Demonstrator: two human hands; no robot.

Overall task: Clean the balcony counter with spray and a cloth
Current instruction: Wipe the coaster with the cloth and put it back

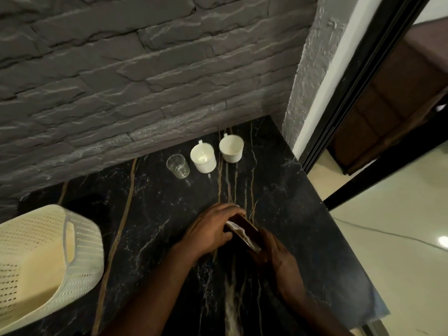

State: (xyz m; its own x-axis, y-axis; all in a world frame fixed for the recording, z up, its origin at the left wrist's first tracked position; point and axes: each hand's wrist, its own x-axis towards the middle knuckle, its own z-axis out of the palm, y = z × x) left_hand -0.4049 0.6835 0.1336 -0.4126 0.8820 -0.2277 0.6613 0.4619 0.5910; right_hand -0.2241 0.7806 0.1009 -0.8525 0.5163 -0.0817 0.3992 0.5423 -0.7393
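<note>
Both hands' grip [242, 235] around brown box [243, 229]

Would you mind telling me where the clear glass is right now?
In the head view, the clear glass stands near the stone wall, just left of the two white cups.

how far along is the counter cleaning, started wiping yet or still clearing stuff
Still clearing, it seems. No spray or cloth is in view. Both hands, left hand and right hand, hold a brown flat object above the counter. The glass, two white cups and basket remain on it.
</note>
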